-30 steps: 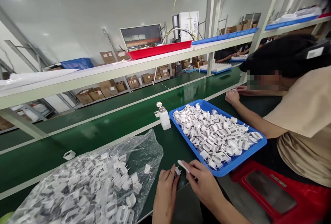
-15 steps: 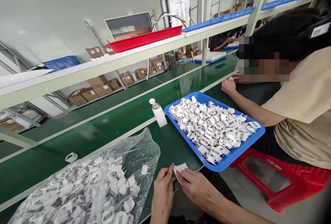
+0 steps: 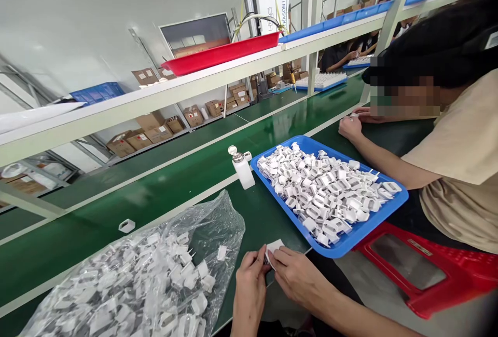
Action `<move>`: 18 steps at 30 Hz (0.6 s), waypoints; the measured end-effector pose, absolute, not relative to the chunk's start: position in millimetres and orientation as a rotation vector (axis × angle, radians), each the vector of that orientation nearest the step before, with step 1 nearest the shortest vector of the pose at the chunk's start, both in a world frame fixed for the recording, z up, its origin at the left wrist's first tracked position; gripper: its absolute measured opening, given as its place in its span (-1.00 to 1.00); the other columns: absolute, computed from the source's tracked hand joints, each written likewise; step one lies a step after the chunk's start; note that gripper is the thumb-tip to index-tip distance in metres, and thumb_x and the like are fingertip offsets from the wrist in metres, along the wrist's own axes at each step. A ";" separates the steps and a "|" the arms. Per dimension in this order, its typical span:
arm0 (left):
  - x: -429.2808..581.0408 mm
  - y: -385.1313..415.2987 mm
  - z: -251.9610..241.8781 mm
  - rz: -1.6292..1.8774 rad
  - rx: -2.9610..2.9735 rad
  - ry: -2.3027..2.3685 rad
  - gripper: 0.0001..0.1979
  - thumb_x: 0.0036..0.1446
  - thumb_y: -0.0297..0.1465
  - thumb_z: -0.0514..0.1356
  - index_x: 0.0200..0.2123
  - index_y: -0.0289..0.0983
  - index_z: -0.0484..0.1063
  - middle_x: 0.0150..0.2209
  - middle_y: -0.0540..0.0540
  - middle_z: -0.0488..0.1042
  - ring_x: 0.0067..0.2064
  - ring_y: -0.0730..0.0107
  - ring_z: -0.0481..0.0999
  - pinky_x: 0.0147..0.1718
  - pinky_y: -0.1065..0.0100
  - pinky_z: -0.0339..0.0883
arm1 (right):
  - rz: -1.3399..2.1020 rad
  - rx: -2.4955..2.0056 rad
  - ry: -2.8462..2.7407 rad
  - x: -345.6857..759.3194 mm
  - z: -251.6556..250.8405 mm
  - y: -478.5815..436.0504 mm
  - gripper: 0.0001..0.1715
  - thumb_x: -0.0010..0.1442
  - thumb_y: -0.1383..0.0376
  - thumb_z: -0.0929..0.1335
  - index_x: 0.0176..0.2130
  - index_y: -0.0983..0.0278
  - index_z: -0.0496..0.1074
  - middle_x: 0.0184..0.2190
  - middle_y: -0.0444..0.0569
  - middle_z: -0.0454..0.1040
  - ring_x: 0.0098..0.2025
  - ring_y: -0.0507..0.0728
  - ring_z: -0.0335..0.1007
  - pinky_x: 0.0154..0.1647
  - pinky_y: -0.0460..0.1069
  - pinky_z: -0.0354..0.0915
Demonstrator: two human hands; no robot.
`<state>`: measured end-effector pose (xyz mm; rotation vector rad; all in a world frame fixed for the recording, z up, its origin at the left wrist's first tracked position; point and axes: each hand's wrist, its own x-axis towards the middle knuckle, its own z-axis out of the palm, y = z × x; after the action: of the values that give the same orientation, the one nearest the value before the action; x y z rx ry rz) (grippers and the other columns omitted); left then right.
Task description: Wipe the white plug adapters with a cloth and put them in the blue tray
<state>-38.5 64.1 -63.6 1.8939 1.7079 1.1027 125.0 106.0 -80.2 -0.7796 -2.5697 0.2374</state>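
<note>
At the bottom centre of the frame I pinch a small white piece (image 3: 273,249) between both hands, just above the green worktop (image 3: 163,191). My left hand (image 3: 249,287) has its fingers curled closed against its left side; my right hand (image 3: 298,274) grips it from the right, fingers bent tight. A clear bag of white parts (image 3: 128,285) lies at lower left, a blue tray (image 3: 350,246) of the same parts right of centre, a white bottle (image 3: 243,169) beside it.

Blue tray (image 3: 392,211) (heaped white parts) beside dispenser bottle (image 3: 243,169).
</note>
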 end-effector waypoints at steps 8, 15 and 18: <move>-42.5 63.4 -61.2 1.208 1.775 1.764 -0.60 0.15 -0.55 0.18 -0.01 -0.21 0.67 -0.21 -0.16 0.70 -0.22 0.28 0.71 -0.19 0.40 0.58 | 0.456 -0.683 -2.472 136.8 -72.7 85.4 -0.59 0.21 0.50 0.31 0.03 0.37 0.51 -0.21 0.08 0.57 -0.21 0.22 0.54 -0.15 0.05 0.51; -33.3 36.0 -58.6 1.438 1.494 1.825 -0.63 0.14 -0.14 0.38 -0.04 -0.19 0.68 -0.22 -0.12 0.72 -0.29 0.24 0.70 -0.30 0.39 0.60 | 0.827 -0.914 -2.153 171.2 -47.4 63.8 -0.55 0.45 0.28 0.18 -0.15 0.21 0.64 -0.43 -0.07 0.42 -0.45 0.03 0.49 -0.49 -0.15 0.30; -20.0 23.9 -48.1 1.641 1.311 1.741 -0.54 0.06 -0.04 0.42 -0.07 -0.20 0.69 -0.22 -0.12 0.71 -0.30 0.24 0.69 -0.30 0.40 0.60 | 1.006 -0.999 -1.981 183.3 -38.0 62.2 -0.57 0.48 0.14 0.23 -0.14 0.16 0.66 -0.42 -0.08 0.44 -0.42 0.06 0.50 -0.47 -0.14 0.31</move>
<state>-20.0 23.9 -48.1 1.3111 1.7411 1.6415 183.3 62.2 -38.0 -0.9993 -1.9806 1.0060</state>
